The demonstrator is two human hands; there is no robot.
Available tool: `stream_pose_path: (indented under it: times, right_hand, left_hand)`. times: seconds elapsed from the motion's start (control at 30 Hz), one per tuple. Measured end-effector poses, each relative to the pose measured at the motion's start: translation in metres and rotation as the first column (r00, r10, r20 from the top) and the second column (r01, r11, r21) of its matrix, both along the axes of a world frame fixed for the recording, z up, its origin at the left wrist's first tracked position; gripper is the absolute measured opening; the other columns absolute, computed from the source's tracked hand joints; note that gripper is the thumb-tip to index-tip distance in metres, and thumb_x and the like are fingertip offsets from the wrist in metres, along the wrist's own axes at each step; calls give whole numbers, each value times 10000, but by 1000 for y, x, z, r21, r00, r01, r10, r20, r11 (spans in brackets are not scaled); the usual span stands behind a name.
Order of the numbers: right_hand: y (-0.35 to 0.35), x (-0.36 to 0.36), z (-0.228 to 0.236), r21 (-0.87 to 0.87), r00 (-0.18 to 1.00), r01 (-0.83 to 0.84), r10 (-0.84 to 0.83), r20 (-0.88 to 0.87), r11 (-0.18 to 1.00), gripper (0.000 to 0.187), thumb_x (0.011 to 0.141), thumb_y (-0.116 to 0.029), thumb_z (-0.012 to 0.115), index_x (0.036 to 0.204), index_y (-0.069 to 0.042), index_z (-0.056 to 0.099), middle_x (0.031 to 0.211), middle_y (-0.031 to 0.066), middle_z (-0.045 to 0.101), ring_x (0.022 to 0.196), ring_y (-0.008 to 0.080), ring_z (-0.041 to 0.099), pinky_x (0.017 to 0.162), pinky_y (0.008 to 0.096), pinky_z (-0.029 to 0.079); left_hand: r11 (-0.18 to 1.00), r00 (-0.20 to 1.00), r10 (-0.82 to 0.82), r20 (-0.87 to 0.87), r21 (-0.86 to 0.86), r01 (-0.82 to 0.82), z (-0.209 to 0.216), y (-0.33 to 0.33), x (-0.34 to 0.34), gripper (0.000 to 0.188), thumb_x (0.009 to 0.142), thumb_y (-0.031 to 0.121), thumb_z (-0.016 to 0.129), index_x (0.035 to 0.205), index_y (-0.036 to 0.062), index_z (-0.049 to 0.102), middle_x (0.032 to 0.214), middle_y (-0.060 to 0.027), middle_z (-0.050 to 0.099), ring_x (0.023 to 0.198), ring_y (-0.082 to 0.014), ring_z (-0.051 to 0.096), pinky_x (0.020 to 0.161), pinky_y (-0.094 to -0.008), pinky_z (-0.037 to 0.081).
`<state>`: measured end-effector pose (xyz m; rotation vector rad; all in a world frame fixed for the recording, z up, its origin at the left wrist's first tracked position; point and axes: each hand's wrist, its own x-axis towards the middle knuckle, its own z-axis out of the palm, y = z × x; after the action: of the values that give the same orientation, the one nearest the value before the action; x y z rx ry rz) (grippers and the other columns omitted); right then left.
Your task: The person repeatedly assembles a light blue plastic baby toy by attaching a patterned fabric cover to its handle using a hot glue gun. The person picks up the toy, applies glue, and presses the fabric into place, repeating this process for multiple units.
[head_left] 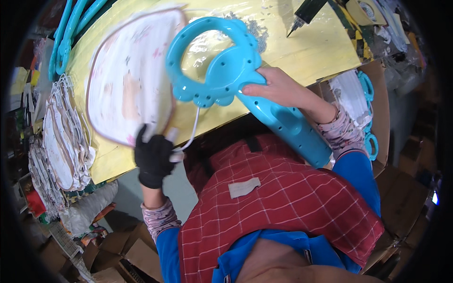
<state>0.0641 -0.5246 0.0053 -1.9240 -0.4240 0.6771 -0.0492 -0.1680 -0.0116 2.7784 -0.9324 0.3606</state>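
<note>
My bare right hand point(278, 87) is closed round the neck of a teal plastic frame point(295, 127), which has a ring with a scalloped edge at one end and a long handle at the other. The frame is tilted above the table's near edge, its screw holes facing up. From under the ring a white cord point(196, 125) runs to my left hand point(155, 158), in a black glove. That hand is closed on a small white piece point(177, 156) at the cord's end. Beyond the glove lies a rounded white panel point(132, 75) with a brown rim and faint pink marks.
A yellow-covered table point(325, 52) holds a heap of small grey screws point(258, 35). Over it hangs a dark power screwdriver point(306, 14), tip down. Stacked panels point(63, 141) and teal parts point(61, 42) stand at left. A cardboard box point(381, 113) with more teal pieces is at right.
</note>
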Motion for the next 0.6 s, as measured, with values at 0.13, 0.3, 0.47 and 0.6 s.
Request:
stream_pose_path:
  times: [0.13,0.3,0.47,0.6]
  right_hand:
    - [38,-2,9,-89,982,-185,187,12,979,529,903,-483,624,1107,5,641,916,188,684,867,301,665,805,391,512]
    - [46,7,10,-328,956,-239,280,83,914,562,912,-523,587,1088,10,614,852,223,679,804,399,669,771,440,518]
    - [44,7,10,-352,939,-273,328,106,895,574,917,-536,576,1127,-2,591,821,218,681,763,393,675,763,461,531]
    - [45,6,10,-423,906,-272,378,191,864,621,908,-567,575,1072,32,599,790,208,675,717,380,674,695,451,537]
  left_hand:
    - [974,984,164,72,145,-173,-3,58,6,589,1029,474,265,1239,64,633,1028,-160,668,1038,-321,640,1116,-608,271]
    - [971,979,184,81,136,-194,-11,67,25,340,954,289,520,1195,84,643,1020,-140,656,1015,-289,632,1105,-567,328]
    - [973,968,220,121,37,-226,-26,88,39,317,895,233,545,1144,71,654,1023,-146,654,997,-322,640,1084,-569,375]
    - [982,977,187,100,-15,-186,-22,77,45,329,830,178,609,1135,66,660,965,-143,646,961,-330,641,1041,-541,443]
